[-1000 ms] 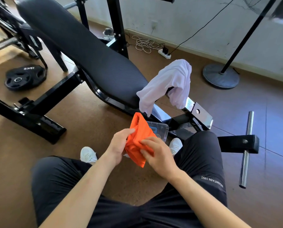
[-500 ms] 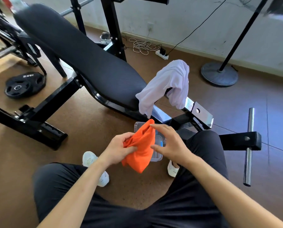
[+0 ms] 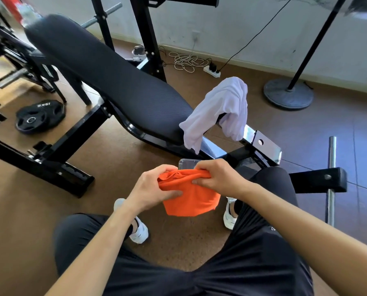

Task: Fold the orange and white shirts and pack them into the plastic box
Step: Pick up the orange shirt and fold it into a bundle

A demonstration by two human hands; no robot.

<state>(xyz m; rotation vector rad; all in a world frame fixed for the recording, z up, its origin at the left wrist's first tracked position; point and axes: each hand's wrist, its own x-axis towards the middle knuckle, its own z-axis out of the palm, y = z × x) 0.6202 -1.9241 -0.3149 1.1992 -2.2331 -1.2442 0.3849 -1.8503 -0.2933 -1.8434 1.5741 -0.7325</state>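
Observation:
The orange shirt (image 3: 191, 197) is bunched and partly folded, held up between my knees above the floor. My left hand (image 3: 154, 189) grips its left side and my right hand (image 3: 218, 177) pinches its top edge. Just behind the shirt, a corner of the clear plastic box (image 3: 187, 163) shows on the floor; the rest of it is hidden by the shirt and my hands. The white shirt (image 3: 218, 112) hangs unfolded over the near end of the black weight bench (image 3: 114, 82).
The bench frame (image 3: 263, 146) and a crossbar with a steel peg (image 3: 330, 178) stand to the right. A 15 kg weight plate (image 3: 39, 116) lies at left. A fan stand base (image 3: 288, 94), power strip and coiled cable (image 3: 189, 60) sit by the wall.
My right hand has come back onto the orange shirt and both hands now hold its top edge, turning it flatter and wider over the box. The view has tilted slightly.

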